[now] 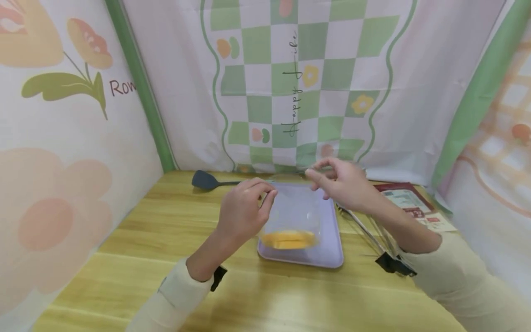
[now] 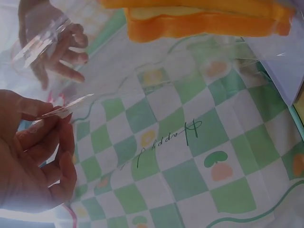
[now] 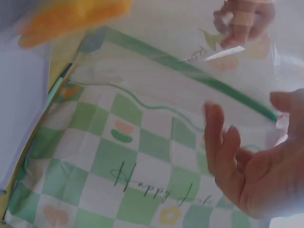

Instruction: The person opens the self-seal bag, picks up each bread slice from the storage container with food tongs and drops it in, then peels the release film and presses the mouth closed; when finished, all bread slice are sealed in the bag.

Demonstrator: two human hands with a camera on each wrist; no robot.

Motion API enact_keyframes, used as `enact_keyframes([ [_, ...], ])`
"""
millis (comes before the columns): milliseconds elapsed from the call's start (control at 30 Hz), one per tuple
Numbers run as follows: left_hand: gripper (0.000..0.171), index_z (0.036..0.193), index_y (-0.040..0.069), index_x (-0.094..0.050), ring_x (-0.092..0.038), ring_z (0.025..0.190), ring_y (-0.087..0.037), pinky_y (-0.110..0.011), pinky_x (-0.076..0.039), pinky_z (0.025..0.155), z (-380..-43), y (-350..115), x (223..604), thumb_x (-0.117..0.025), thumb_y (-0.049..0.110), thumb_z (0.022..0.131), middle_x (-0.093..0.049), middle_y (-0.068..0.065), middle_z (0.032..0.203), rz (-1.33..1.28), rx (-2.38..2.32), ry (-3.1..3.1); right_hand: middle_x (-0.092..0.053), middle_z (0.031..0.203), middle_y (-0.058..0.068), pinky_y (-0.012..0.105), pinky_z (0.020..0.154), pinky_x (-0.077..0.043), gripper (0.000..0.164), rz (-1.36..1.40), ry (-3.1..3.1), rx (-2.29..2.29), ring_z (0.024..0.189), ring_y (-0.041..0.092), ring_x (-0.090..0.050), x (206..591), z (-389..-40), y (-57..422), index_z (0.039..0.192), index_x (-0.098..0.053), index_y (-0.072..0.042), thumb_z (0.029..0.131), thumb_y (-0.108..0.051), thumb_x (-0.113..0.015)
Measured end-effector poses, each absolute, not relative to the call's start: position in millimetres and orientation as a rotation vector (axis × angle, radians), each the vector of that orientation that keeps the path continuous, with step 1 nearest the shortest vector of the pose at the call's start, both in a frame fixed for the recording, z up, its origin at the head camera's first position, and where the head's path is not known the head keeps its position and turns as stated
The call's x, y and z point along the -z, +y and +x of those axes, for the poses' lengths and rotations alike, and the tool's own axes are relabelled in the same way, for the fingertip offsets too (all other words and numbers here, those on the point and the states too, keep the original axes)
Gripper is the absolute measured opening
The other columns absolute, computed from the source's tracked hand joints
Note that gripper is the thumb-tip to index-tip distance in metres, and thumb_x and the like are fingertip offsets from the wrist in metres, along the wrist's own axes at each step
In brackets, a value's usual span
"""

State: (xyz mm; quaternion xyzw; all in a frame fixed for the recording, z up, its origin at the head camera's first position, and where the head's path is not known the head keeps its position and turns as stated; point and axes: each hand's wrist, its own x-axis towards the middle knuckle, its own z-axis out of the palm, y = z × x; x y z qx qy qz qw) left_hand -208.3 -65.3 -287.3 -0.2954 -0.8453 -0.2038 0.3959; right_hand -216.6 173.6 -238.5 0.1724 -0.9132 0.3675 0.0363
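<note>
A clear plastic bag [image 1: 296,214] hangs over a lavender tray [image 1: 329,252], with orange-crusted bread slices [image 1: 289,239] at its bottom. My left hand [image 1: 270,190] pinches the bag's top edge on the left between thumb and fingers. The right hand [image 1: 312,174] pinches the top edge on the right. In the left wrist view my left hand [image 2: 57,114] pinches a strip of plastic, and the bread [image 2: 199,19] shows through the bag. In the right wrist view the right hand [image 3: 247,108] has fingers loosely spread behind the film, and the bread [image 3: 71,16] is blurred.
A dark spatula [image 1: 207,180] lies at the back left of the wooden table [image 1: 166,258]. Metal tongs [image 1: 365,226] lie right of the tray, beside a printed booklet [image 1: 415,203]. Patterned cloth walls enclose the table on three sides.
</note>
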Motion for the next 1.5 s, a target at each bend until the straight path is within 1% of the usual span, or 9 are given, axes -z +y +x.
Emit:
enact_keyframes([
  [167,0.009,0.091,0.013,-0.076,-0.061,0.061,-0.007,-0.02,-0.045,0.048,-209,-67,287,-0.073,0.022,0.091,-0.072,0.004,0.092,-0.724,0.558,-2.156,-0.066,0.121,0.011,0.035,0.066,-0.056,0.096,0.467,-2.826,-0.726,0.087,0.021,-0.067,261,-181,160,0.137,-0.044,-0.001,0.081,-0.077,-0.058],
  [433,0.003,0.091,0.013,-0.075,-0.063,0.065,-0.006,-0.018,-0.047,0.053,-211,-68,284,-0.073,0.013,0.089,-0.071,0.004,0.095,-0.776,0.575,-2.184,-0.057,0.063,-0.015,0.01,0.043,-0.032,0.033,1.192,-2.063,-0.434,0.049,-0.005,-0.044,307,-128,134,0.114,-0.065,-0.013,0.098,-0.04,-0.057],
  [533,0.009,0.093,0.011,-0.073,-0.059,0.064,-0.006,-0.018,-0.045,0.052,-211,-69,282,-0.072,0.004,0.087,-0.07,0.003,0.097,-0.813,0.566,-2.192,-0.047,0.053,-0.015,0.011,0.038,-0.016,0.035,1.3,-1.982,-0.259,0.041,-0.003,-0.031,328,-114,117,0.124,-0.063,-0.015,0.104,-0.035,-0.042],
  [700,0.017,0.096,0.01,-0.072,-0.059,0.067,-0.011,-0.02,-0.044,0.053,-212,-71,280,-0.069,-0.004,0.086,-0.069,0.002,0.1,-0.858,0.543,-2.204,-0.026,0.047,-0.01,0.018,0.036,-0.005,0.043,1.103,-2.093,0.006,0.039,0.003,-0.016,350,-106,109,0.129,-0.06,-0.01,0.096,-0.037,-0.053],
  [767,0.018,0.097,0.009,-0.072,-0.063,0.074,-0.013,-0.022,-0.048,0.057,-213,-72,281,-0.069,-0.005,0.085,-0.07,0.001,0.101,-0.884,0.548,-2.21,-0.027,0.046,-0.008,0.02,0.033,-0.01,0.04,1.002,-2.12,0.063,0.037,0.004,-0.021,355,-107,112,0.124,-0.061,-0.006,0.098,-0.034,-0.05],
  [900,0.02,0.1,0.007,-0.072,-0.067,0.088,-0.017,-0.026,-0.055,0.071,-215,-79,282,-0.069,-0.007,0.085,-0.069,-0.001,0.104,-0.97,0.568,-2.204,-0.035,0.046,-0.002,0.025,0.028,-0.019,0.044,0.918,-2.046,0.083,0.035,0.011,-0.029,358,-112,123,0.103,-0.06,-0.004,0.105,-0.015,-0.018],
  [1200,0.013,0.096,0.011,-0.075,-0.07,0.087,-0.019,-0.026,-0.051,0.066,-229,-107,284,-0.069,0.0,0.091,-0.073,-0.005,0.108,-1.189,0.659,-2.142,-0.057,0.057,-0.006,0.017,0.033,-0.026,0.049,0.972,-2.008,-0.162,0.04,0.005,-0.041,325,-146,153,0.077,-0.061,-0.014,0.109,-0.036,-0.032],
  [1367,0.016,0.103,0.008,-0.075,-0.07,0.1,-0.021,-0.03,-0.056,0.081,-233,-129,295,-0.074,0.004,0.088,-0.071,-0.011,0.117,-1.322,0.913,-2.051,-0.066,0.064,-0.009,0.012,0.035,-0.023,0.047,0.954,-2.004,-0.276,0.042,-0.003,-0.037,311,-159,169,0.082,-0.069,-0.016,0.106,-0.04,-0.037],
  [1500,0.032,0.115,0.008,-0.071,-0.066,0.11,-0.024,-0.037,-0.053,0.095,-229,-138,314,-0.072,0.03,0.092,-0.064,-0.014,0.13,-1.37,1.0,-1.985,-0.067,0.067,-0.008,0.012,0.037,-0.019,0.042,0.967,-1.991,-0.301,0.043,-0.004,-0.033,307,-167,178,0.084,-0.069,-0.015,0.105,-0.037,-0.039],
])
